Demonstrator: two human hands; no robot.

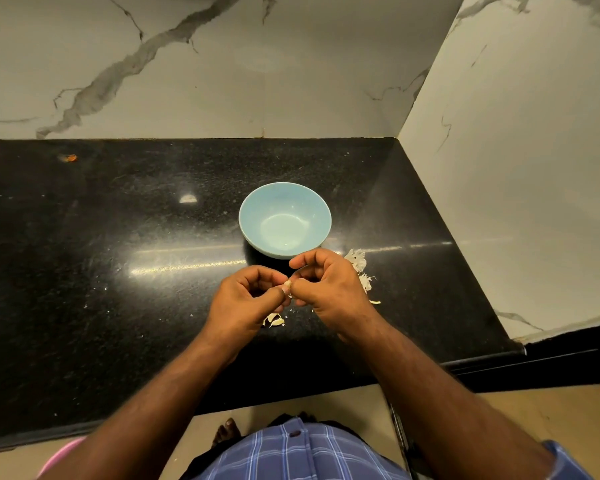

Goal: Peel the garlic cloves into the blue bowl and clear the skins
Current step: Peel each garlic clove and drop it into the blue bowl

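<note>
While both hands meet over the counter (118,220), the left hand (248,301) and right hand (329,289) pinch one garlic clove (287,283) between them — the bowl (284,220) sits just beyond, apparently empty, nearer the right hand.

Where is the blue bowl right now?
In the head view, the blue bowl sits on the black counter near the middle, just beyond both hands, with garlic skins to its right.

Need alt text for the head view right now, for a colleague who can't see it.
Both hands, left hand and right hand, pinch a small garlic clove above a black counter, just in front of an empty blue bowl. Garlic skins lie scattered beside and below the hands.
</note>
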